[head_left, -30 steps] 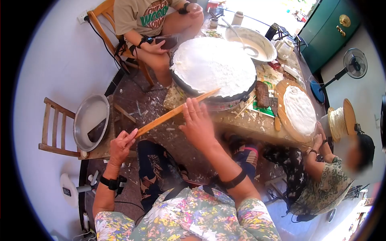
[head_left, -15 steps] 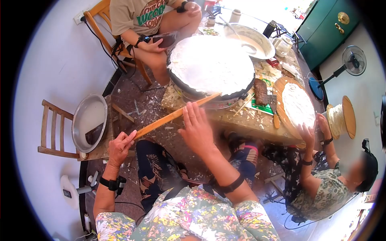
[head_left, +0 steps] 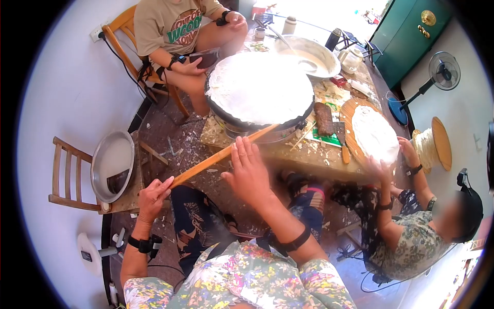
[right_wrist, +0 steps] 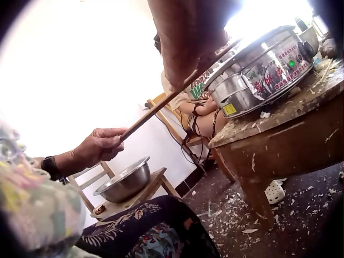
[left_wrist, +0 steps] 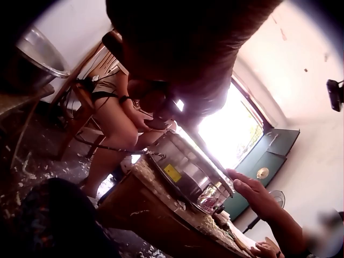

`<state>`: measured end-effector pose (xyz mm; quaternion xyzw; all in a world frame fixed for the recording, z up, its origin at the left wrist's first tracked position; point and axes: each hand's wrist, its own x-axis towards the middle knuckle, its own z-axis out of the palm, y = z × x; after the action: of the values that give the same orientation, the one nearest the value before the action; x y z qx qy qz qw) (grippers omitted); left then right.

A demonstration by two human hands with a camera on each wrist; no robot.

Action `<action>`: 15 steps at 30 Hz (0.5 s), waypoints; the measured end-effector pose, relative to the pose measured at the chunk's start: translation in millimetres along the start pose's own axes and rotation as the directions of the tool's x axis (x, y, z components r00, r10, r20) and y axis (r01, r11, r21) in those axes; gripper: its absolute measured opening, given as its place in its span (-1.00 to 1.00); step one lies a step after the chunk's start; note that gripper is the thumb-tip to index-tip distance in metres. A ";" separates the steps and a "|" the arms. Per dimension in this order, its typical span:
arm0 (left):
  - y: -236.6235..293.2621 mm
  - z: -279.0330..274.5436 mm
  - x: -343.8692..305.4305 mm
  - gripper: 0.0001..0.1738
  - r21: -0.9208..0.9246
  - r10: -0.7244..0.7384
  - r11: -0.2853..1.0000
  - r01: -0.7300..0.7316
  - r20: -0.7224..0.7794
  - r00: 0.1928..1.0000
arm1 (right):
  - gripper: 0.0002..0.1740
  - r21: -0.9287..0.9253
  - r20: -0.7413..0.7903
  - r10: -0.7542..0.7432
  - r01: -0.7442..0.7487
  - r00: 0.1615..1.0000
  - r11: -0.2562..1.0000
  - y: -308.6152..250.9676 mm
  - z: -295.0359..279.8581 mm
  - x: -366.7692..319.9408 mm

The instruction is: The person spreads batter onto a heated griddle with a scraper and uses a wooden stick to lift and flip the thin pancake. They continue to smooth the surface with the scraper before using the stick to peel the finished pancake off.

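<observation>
While white flakes litter the dark floor (head_left: 188, 136), a worn wooden counter (head_left: 288, 154) carries a round steel griddle (right_wrist: 234, 88) at its left end. Set in the room beyond the counter are a green cabinet (head_left: 409, 38) and a standing fan (head_left: 443, 71). At left, a steel basin (head_left: 131, 177) rests on a wooden seat.

The left hand (head_left: 153, 198) pinches the near end of a long, flat wooden stick (head_left: 206, 164) between thumb and fingers. The right hand (head_left: 248, 172) is spread palm-down, its straight fingers laid over the middle of the stick, the thumb apart. The stick slants upward to the right; its far end lies at the griddle's near rim.

A thin, white, slightly rough-edged sheet (head_left: 257, 87) covers the griddle top inside a black rim. Beyond it, a wide metal bowl (head_left: 337, 70) holds pale liquid and a ladle (head_left: 307, 65). To the right of the griddle lie a rough brown block (head_left: 323, 118) and a wooden-handled scraper (head_left: 345, 152), then a round wooden board (head_left: 352, 110) bearing another white sheet (head_left: 376, 134).
</observation>
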<state>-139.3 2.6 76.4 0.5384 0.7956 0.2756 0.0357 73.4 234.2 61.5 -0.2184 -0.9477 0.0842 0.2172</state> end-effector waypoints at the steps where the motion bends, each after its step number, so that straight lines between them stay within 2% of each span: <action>1: 5.0 1.0 2.1 -0.52 -0.043 -0.022 0.999 0.022 0.003 1.000 | -0.09 -0.009 -0.013 0.001 -0.001 1.000 1.000 3.0 -1.5 3.7; 4: 15.3 1.7 11.5 -0.54 -0.146 -0.084 0.985 0.094 0.074 0.994 | -0.12 -0.018 0.006 0.012 -0.012 1.000 1.000 13.8 1.2 10.1; 7: 16.8 -0.8 16.7 -0.55 -0.144 -0.104 0.982 0.126 0.149 0.983 | -0.13 -0.023 0.023 0.021 -0.021 1.000 1.000 20.4 2.8 8.3; 10: 20.0 -2.6 17.2 -0.54 -0.150 -0.122 0.977 0.152 0.192 0.974 | -0.14 -0.007 -0.028 0.029 -0.029 0.999 1.000 22.3 4.8 0.9; 15: 31.7 3.6 13.3 -0.56 -0.112 -0.089 0.987 0.111 0.185 0.979 | -0.16 0.054 -0.013 0.072 -0.072 0.997 0.996 22.9 -0.8 -17.5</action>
<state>-117.1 24.2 91.6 0.5171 0.7969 0.2719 0.1540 96.5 246.8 49.8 -0.2471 -0.9349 0.1159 0.2271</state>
